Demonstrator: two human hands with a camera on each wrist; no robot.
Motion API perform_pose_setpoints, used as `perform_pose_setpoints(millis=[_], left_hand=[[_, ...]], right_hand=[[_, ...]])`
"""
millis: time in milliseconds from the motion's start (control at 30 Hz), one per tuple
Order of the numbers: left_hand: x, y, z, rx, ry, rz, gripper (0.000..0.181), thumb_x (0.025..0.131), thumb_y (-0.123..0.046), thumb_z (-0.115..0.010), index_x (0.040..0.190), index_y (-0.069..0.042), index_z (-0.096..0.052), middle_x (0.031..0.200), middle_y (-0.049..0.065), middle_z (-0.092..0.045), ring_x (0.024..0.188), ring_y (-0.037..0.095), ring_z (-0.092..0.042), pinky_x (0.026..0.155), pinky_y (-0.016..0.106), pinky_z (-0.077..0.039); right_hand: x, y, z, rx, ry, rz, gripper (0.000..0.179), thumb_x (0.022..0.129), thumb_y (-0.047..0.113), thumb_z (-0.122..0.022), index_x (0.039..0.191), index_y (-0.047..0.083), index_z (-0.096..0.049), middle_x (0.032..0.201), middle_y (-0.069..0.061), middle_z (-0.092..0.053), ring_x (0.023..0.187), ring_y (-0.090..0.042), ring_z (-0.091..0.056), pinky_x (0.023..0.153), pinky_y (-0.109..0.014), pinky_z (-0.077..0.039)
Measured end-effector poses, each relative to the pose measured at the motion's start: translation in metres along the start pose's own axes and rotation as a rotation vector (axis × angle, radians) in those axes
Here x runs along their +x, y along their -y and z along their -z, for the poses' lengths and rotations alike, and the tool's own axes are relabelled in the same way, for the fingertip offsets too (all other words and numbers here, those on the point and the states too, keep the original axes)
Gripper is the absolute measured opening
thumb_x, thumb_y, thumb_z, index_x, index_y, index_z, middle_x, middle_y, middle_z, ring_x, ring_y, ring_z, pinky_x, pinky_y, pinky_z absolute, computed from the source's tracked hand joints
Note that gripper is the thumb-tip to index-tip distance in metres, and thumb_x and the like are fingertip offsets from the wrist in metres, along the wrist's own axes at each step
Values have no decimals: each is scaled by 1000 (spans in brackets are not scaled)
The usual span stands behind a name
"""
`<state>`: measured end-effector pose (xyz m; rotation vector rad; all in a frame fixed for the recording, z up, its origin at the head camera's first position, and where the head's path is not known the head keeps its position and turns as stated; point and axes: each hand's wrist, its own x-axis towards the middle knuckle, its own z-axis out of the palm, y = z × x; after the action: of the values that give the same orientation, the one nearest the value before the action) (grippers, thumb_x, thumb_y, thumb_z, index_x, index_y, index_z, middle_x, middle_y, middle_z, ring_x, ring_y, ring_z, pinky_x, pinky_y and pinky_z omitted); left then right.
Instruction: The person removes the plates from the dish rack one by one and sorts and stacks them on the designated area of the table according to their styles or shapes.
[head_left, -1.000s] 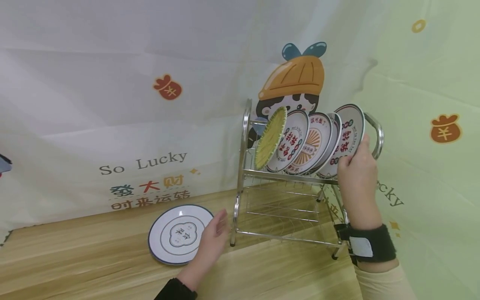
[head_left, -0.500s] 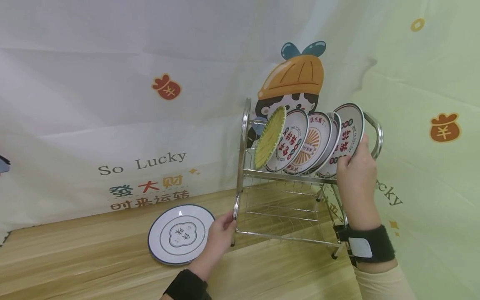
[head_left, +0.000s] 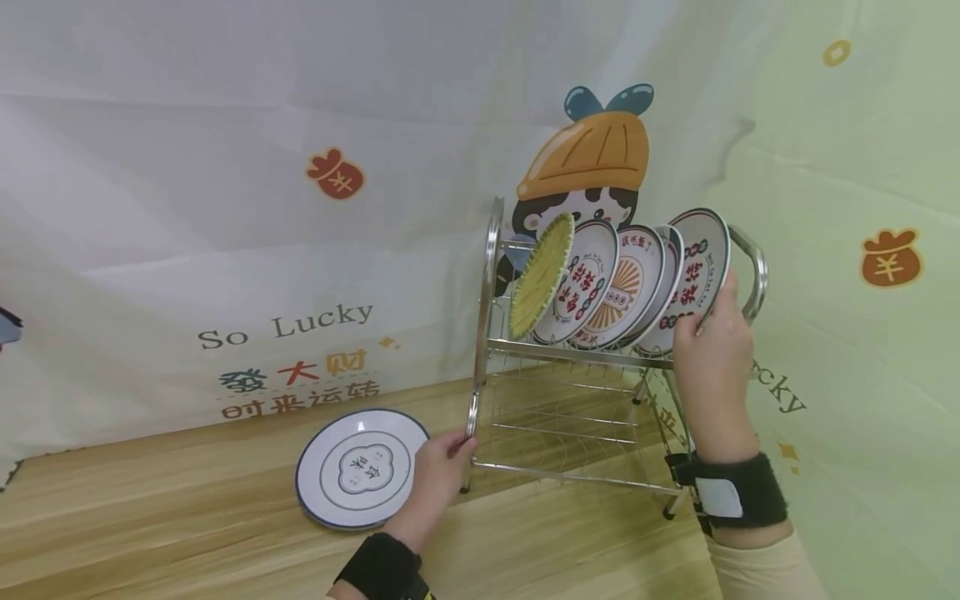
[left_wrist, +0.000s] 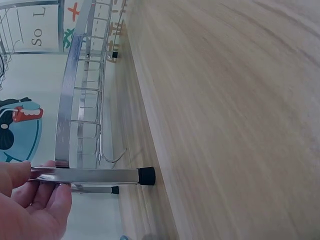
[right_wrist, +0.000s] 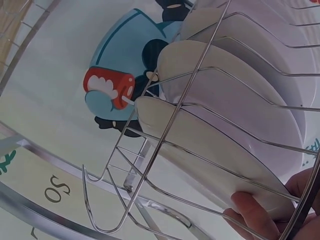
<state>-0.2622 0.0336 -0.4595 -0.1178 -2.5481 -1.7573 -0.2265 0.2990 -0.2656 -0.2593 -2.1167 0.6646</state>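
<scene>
A two-tier metal dish rack [head_left: 573, 353] stands on the wooden surface, with several patterned plates upright in its top tier. My right hand [head_left: 716, 358] pinches the rim of the rightmost plate [head_left: 693, 271], a white one with red characters. From below, in the right wrist view, that plate's pale underside [right_wrist: 215, 155] rests among the wires with fingers at its edge. My left hand [head_left: 441, 467] grips the rack's front left leg [left_wrist: 90, 175], thumb on one side and fingers on the other. Left of the rack, a white plate with a blue rim [head_left: 360, 504] lies flat.
A yellow plate with a green edge [head_left: 542, 277] leans at the rack's left end. Behind the rack hangs a printed cloth [head_left: 420, 208], which also covers the right side. The lower tier [head_left: 562, 425] has bare wires.
My left hand has moved right, from beside the flat plate to the rack's front left leg, and taken hold of it. The right hand and its plate have stayed nearly still.
</scene>
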Motion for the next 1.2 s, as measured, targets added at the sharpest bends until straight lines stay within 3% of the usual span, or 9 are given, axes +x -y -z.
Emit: perform_pose_setpoints(millis=[200,533,733,967,1200], left_hand=[[0,-1,2,51,23,-32,18,83,-23,-58,97,-14,-64,89,0,-64,80,12,-58,64,25,-49],[2,3,1,37,15,-52,18,83,-21,-59,97,-12,-65,86,2,-65,72,10,-56,57,22,-48],[3,5,2,48,12,-65,16,82,-22,-59,94,-12,-65,83,1,-64,72,10,-57,59,22,-48],[2,5,1,32,6,-63,14,82,-21,-60,92,-12,-66,83,1,-64,73,11,-57,60,23,-48],[2,5,3,35,16,-72,16,82,-23,-60,93,-12,-65,82,1,-64,72,11,-57,60,24,-48]], right_hand=[[5,1,3,8,13,-4,62,84,3,-41,139,20,-19,113,-19,-54,88,-32,-58,68,-40,-52],[23,1,5,19,37,-50,57,82,0,-40,136,15,-29,114,-19,-54,88,-32,-59,64,-37,-53],[28,-3,8,-23,-3,-78,50,83,0,-39,132,8,-35,106,-24,-56,81,-34,-59,60,-40,-53],[29,-9,14,-8,-83,-48,50,84,-1,-37,132,13,-38,113,-18,-56,88,-30,-60,68,-38,-52],[34,-9,20,-21,-103,-38,38,85,0,-39,121,4,-49,106,-20,-59,87,-33,-60,71,-39,-51]])
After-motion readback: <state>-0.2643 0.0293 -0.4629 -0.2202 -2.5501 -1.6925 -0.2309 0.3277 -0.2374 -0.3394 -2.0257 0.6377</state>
